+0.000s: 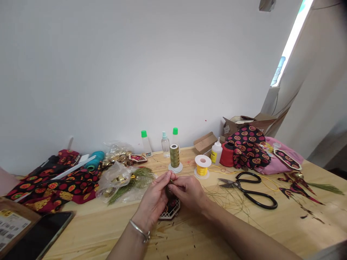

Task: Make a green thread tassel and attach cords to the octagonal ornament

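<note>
My left hand, with a silver bracelet at the wrist, pinches a thin red cord between thumb and forefinger. My right hand meets it fingertip to fingertip, its fingers closed on the cord too. A small dark olive piece, partly covered by the fingers, sits between the two hands; its kind is hard to make out. Just below them lies a lattice-edged ornament with dark patterned cloth, partly hidden by my left hand. A spool of olive thread stands upright right behind the hands.
Black-handled scissors lie open at right, near loose threads. A yellow cord spool, glue bottle and red thread cone stand behind. Patterned cloth, plastic bags with gold bells and a phone are left.
</note>
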A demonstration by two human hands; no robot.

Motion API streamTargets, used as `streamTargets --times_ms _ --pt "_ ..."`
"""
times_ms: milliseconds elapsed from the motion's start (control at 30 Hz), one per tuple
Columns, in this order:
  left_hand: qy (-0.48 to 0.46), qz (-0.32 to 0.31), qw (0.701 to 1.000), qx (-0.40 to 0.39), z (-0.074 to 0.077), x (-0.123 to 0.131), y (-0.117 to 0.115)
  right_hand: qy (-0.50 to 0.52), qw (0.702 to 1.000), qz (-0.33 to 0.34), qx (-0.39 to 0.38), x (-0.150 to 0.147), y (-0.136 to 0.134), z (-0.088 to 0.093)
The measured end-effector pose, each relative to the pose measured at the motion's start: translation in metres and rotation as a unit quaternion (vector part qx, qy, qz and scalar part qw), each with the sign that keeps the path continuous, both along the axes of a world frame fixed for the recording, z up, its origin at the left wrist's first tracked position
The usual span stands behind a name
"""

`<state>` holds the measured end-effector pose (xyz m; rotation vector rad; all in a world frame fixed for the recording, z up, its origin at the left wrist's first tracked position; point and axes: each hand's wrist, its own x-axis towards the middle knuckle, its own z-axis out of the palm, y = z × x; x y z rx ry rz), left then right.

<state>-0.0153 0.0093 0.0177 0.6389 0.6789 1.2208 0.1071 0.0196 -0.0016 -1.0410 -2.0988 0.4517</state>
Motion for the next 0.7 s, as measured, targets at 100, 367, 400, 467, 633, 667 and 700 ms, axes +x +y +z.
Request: streamTargets --times_ms 100,367,400,467,633,667,700 --pt "0.008 0.012 1.0 -0.002 0.001 0.001 0.0 -0.015 1.0 0.007 -0.01 0.0 0.0 -0.001" --pt "0.027 0.056 0.998 -0.021 0.005 -0.006 0.002 -0.045 0.995 0.073 -0.055 0.01 0.002 0.003" --pt "0.029 0.059 0.997 -0.028 0.006 -0.007 0.002 -0.023 0.997 0.042 -0.06 0.012 0.004 0.004" --pt "0.034 0.057 0.997 -0.039 0.007 -0.008 0.002 0.046 0.996 -0.042 -0.063 0.017 0.009 0.008" --pt "0.066 0.026 0.997 -0.022 0.007 -0.006 0.0 0.193 0.977 0.004 -0.091 0.015 0.013 0.013" --pt "0.081 0.027 0.996 -0.016 0.007 -0.006 0.0 0.213 0.969 0.049 -0.115 0.013 0.012 0.013" --pt "0.095 0.03 0.995 -0.01 0.007 -0.005 0.0 0.23 0.959 0.089 -0.143 0.011 0.011 0.013"
